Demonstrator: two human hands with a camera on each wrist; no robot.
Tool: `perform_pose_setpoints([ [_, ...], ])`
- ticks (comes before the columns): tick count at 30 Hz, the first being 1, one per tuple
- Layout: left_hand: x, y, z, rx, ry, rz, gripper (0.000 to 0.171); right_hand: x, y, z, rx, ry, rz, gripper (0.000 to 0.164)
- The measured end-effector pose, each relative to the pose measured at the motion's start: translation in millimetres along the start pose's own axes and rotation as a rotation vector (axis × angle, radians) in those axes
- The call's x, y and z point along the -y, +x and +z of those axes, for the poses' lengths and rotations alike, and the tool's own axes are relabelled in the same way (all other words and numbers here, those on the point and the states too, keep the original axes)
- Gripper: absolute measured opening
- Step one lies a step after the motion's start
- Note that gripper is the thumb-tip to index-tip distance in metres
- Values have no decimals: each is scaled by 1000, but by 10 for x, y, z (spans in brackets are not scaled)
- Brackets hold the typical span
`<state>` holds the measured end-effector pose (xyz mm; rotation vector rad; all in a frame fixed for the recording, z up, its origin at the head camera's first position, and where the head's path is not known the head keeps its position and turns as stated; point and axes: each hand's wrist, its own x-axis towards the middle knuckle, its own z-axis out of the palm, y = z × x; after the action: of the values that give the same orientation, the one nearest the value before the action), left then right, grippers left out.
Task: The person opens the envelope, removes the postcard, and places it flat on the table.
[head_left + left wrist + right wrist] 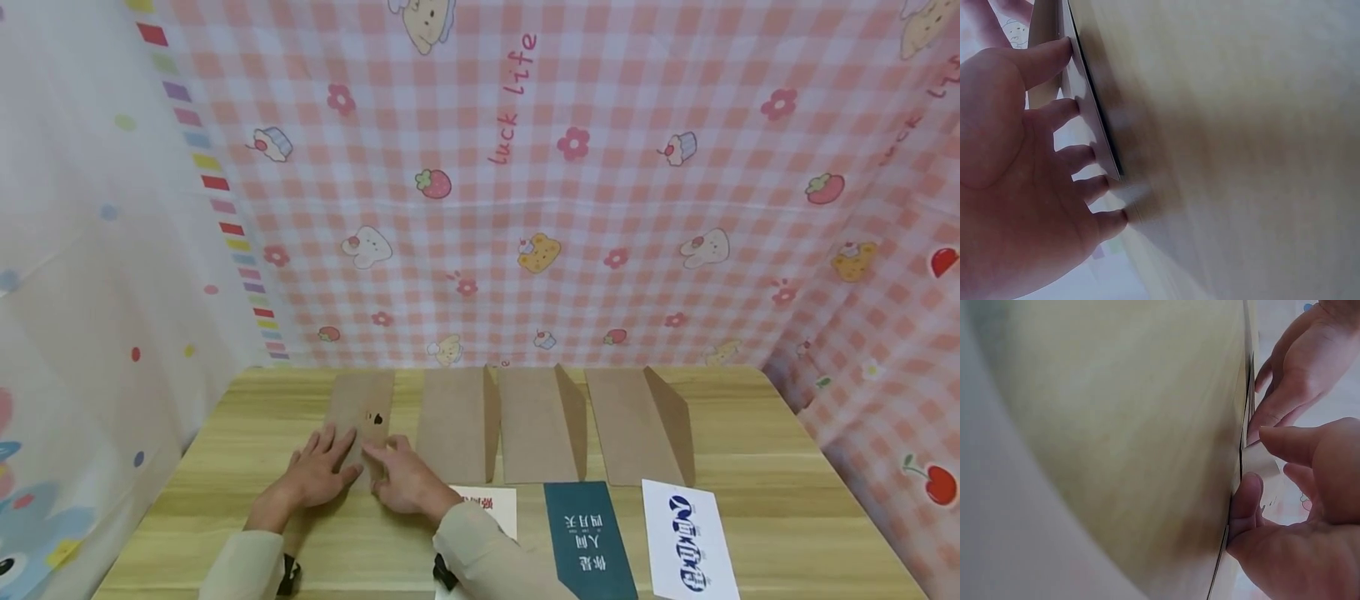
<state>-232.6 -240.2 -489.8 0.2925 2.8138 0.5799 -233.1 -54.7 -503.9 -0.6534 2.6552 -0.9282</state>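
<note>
A brown kraft envelope [347, 404] lies at the table's left with its flap [381, 392] folded over; a small dark print shows on the flap. My left hand [318, 471] rests on this envelope with its fingers spread. The left wrist view shows its fingertips [1067, 49] along the envelope's edge. From the other side, my right hand [408, 479] presses the flap with an extended index finger. In the right wrist view, the right thumb [1247, 494] sits low by the envelope's edge, and the other right fingers are bent.
Three more kraft envelopes [453, 425] stand in a row to the right, their flaps [671, 417] raised. In front lie a white card with red characters [504, 504], a teal card [588, 533] and a white card with blue print [693, 550]. A checked cloth [480, 217] hangs behind.
</note>
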Motion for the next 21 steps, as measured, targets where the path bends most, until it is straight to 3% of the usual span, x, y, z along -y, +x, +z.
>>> perform_pose_setpoints([
  [13,-4,5,0,4,0,-11,64,25,3,-6,-3,19,29,61],
  [21,7,11,3,1,-8,-10,64,-5,9,-19,-30,73,-4,59],
])
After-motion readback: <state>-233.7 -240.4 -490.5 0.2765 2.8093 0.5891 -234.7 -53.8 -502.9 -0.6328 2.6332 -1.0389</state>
